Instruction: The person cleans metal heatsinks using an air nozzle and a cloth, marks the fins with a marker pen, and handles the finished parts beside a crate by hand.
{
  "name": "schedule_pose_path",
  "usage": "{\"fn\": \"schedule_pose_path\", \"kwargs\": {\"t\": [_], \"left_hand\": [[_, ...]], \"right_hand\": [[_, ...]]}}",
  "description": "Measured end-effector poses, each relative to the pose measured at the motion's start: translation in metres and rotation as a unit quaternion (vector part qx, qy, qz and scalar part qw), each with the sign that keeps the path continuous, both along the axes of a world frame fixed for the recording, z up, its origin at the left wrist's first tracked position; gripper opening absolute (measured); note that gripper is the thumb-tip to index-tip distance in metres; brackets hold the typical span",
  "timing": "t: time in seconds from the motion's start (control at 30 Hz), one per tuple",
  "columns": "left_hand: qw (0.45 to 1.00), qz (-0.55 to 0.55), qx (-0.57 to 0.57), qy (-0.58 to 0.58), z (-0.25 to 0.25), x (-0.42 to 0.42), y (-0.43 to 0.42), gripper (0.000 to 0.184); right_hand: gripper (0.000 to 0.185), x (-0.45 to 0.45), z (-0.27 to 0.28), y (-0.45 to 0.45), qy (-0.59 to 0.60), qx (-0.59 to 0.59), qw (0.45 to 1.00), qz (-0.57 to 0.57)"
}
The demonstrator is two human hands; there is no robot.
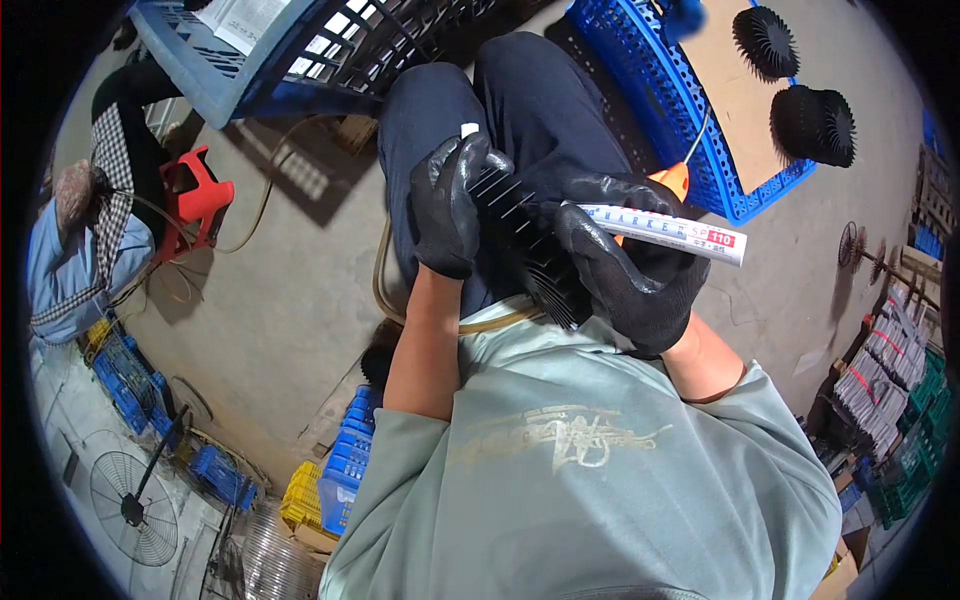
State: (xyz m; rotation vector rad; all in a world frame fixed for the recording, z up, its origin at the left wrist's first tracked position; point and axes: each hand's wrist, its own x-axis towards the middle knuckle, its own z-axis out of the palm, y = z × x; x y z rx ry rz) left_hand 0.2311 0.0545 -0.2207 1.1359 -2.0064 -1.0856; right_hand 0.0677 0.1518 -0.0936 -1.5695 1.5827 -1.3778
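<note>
My left hand point(447, 205), in a black coated glove, is closed around one side of a black finned heat sink point(530, 240) above my lap. A small white piece point(469, 130) sticks out past its fingertips. My right hand point(635, 265), gloved alike, grips a white paint marker point(665, 230) with its tip end toward the heat sink's fins. Also in the right hand is a tool with an orange handle point(672, 180) and a thin metal shaft pointing away from me. The marker and glove partly hide that handle.
Two black finned parts point(766, 44) point(812, 125) rest on cardboard point(725, 90) over a blue crate point(650, 90). Another crate point(230, 90) stands front left. A person point(95, 240) sits at left by a red stool point(195, 200). A hose point(380, 270) passes my lap.
</note>
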Motion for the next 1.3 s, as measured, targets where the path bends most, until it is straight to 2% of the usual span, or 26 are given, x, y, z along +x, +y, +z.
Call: {"fn": "schedule_pose_path", "kwargs": {"t": [0.07,0.2,0.27,0.4,0.47,0.53,0.57,0.6,0.7,0.77,0.83,0.87,0.9,0.97,1.0,1.07,1.1,1.17,1.2,1.27,1.3], "left_hand": [[0.999,-0.015,-0.005,0.032,0.001,0.001,0.000,0.031],[0.991,0.001,0.118,0.059,0.005,-0.002,-0.002,0.031],[0.992,0.012,0.122,0.031,0.002,-0.001,-0.002,0.030],[0.997,0.040,0.063,0.008,-0.005,-0.005,-0.003,0.025],[0.984,0.068,0.145,0.081,0.008,-0.012,-0.006,0.033],[0.924,0.085,0.315,0.201,0.024,-0.014,-0.007,0.033],[0.922,0.070,0.323,0.204,0.020,-0.012,-0.008,0.033],[0.919,0.055,0.330,0.206,0.013,-0.006,-0.010,0.033],[0.957,0.023,0.245,0.155,0.001,0.000,-0.008,0.034],[0.961,0.032,0.229,0.154,-0.011,0.004,-0.004,0.030],[0.920,0.031,0.311,0.236,-0.019,0.008,-0.005,0.024],[0.887,0.014,0.362,0.287,-0.017,0.009,-0.007,0.021],[0.826,-0.041,0.428,0.365,-0.013,0.013,-0.011,0.020],[0.864,-0.062,0.385,0.318,-0.013,0.014,-0.012,0.020],[0.945,-0.028,0.267,0.189,-0.021,0.016,-0.007,0.021],[0.994,0.016,0.106,0.033,-0.045,0.024,0.000,0.022],[0.997,0.025,0.072,0.012,-0.062,0.030,0.001,0.022],[0.988,0.034,0.130,0.079,-0.045,0.022,-0.003,0.022],[0.961,0.033,0.220,0.165,-0.028,0.017,-0.002,0.022],[0.948,0.022,0.243,0.204,-0.002,0.005,-0.003,0.019],[0.971,0.013,0.179,0.159,0.003,0.002,-0.004,0.024]], "right_hand": [[0.029,0.001,0.000,-0.001,-0.012,0.003,1.000,-0.008],[0.029,0.005,-0.002,0.000,-0.088,0.009,0.995,-0.040],[0.029,0.006,0.000,0.001,-0.098,0.017,0.994,-0.045],[0.025,0.009,0.004,0.002,-0.223,0.063,0.968,-0.099],[0.024,0.010,0.006,0.002,-0.283,0.084,0.947,-0.127],[0.022,0.008,0.009,0.001,-0.352,0.069,0.922,-0.144],[0.021,0.008,0.009,0.001,-0.386,0.062,0.908,-0.153],[0.020,0.008,-0.001,0.004,-0.340,0.047,0.918,-0.197],[0.023,0.002,0.002,0.007,-0.258,0.072,0.949,-0.163],[0.024,0.007,0.007,0.007,-0.247,0.084,0.951,-0.164],[0.025,0.012,0.005,0.008,-0.235,0.097,0.953,-0.168],[0.024,0.015,0.001,0.007,-0.270,0.060,0.947,-0.163],[0.026,0.016,-0.002,0.008,-0.184,0.051,0.970,-0.150],[0.029,0.015,-0.006,0.010,-0.047,0.035,0.990,-0.125],[0.030,0.015,-0.008,0.011,0.002,0.028,0.993,-0.116],[0.032,0.013,-0.010,0.011,0.023,0.017,0.994,-0.106],[0.032,0.012,-0.011,0.011,0.034,0.012,0.994,-0.101],[0.034,0.010,-0.013,0.010,0.044,0.000,0.995,-0.092],[0.034,0.009,-0.013,0.010,0.044,-0.007,0.995,-0.087],[0.035,0.008,-0.011,0.008,0.022,-0.015,0.996,-0.085],[0.036,0.008,-0.011,0.008,0.011,-0.015,0.996,-0.086]]}}
